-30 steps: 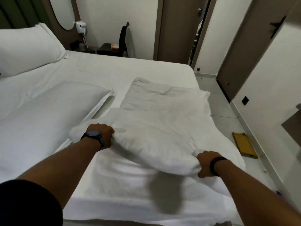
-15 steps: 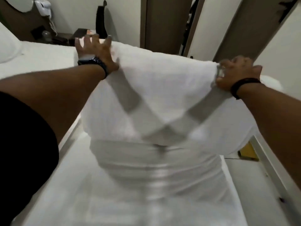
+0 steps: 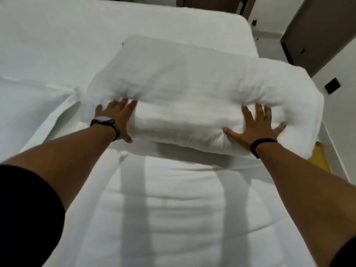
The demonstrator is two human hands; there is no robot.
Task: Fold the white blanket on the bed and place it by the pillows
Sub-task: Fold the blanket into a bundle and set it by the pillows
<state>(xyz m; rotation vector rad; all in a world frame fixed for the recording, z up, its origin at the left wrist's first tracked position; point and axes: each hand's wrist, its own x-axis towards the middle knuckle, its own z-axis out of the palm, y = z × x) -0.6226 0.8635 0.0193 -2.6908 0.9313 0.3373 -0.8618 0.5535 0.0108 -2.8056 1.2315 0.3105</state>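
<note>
The white blanket (image 3: 185,89) lies as a thick folded bundle across the middle of the bed (image 3: 57,45), its far layer folded over the near one. My left hand (image 3: 115,116), with a dark watch, presses flat against the bundle's near left edge, fingers spread. On the near right part, my right hand (image 3: 256,126), with a dark wristband, rests flat, fingers apart. A white pillow (image 3: 32,108) sits to the left, its corner beside the bundle.
The bed's right edge (image 3: 252,41) drops to a tiled floor strip beside a pale wall (image 3: 342,120) with a dark socket (image 3: 332,88). A yellow object (image 3: 319,157) lies on the floor under the blanket's right end. A brown door (image 3: 316,31) stands at far right.
The near half of the blanket was lifted, swung up and forward, then laid down over the far half. Both hands have let go and now press flat on the folded bundle.
</note>
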